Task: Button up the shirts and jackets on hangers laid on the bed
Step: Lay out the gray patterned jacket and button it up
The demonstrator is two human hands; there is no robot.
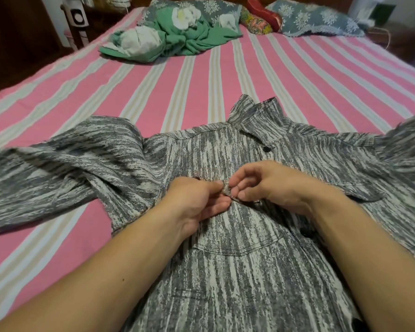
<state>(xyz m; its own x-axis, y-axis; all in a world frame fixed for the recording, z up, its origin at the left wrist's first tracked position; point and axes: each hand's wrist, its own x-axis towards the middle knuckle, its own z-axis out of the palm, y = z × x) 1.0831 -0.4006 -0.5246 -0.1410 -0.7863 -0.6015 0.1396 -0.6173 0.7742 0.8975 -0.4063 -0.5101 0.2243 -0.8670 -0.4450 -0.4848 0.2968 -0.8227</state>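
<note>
A grey and white streaked jacket (pixel 237 271) lies flat on the bed with its collar pointing away and its sleeves spread to both sides. My left hand (pixel 197 202) and my right hand (pixel 264 183) meet at the chest, both pinching the front edge of the jacket between fingers and thumbs. A dark button (pixel 266 148) near the collar sits fastened. Another dark button (pixel 306 232) shows below my right wrist. No hanger is visible.
The bed carries a pink sheet with pale stripes (pixel 189 92). A crumpled green and white cloth (pixel 168 37) lies at the far end by blue patterned pillows (pixel 316 19) and a red cushion (pixel 264 14). Dark floor and a stand lie off the left edge.
</note>
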